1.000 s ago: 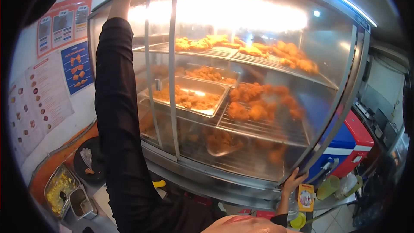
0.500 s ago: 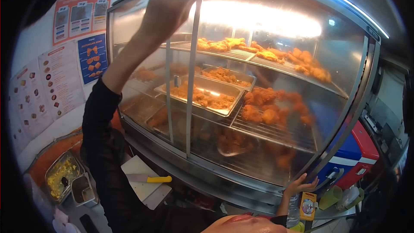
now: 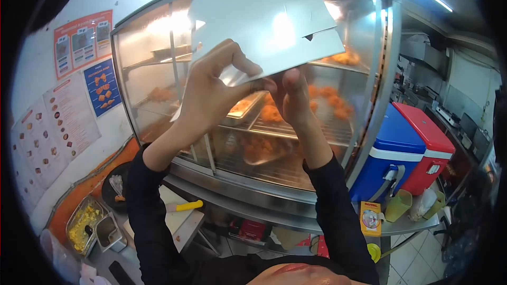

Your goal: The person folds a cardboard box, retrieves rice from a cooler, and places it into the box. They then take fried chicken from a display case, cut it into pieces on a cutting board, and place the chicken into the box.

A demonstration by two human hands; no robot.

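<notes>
A flat, unfolded white cardboard box [image 3: 259, 16] is held up in front of me by both hands. My left hand [image 3: 214, 89] pinches its lower left edge. My right hand [image 3: 293, 92] grips the lower edge beside it. Behind the box stands a glass heated display case [image 3: 369, 74] with fried chicken pieces [image 3: 330, 95] on wire racks and a metal tray [image 3: 243, 111] of crumbed food. Black sleeves cover both my arms.
A blue cooler [image 3: 388, 158] and a red cooler [image 3: 430, 148] stand to the right of the case. Below left are a cutting board with a yellow-handled knife [image 3: 182, 206], metal containers [image 3: 87, 224] and a black plate [image 3: 113, 190]. Menu posters [image 3: 79, 68] hang on the left wall.
My left hand came down from the top of the case with the flat white box. My right hand left the case's lower right edge and joined it on the box. The view shifted right.
</notes>
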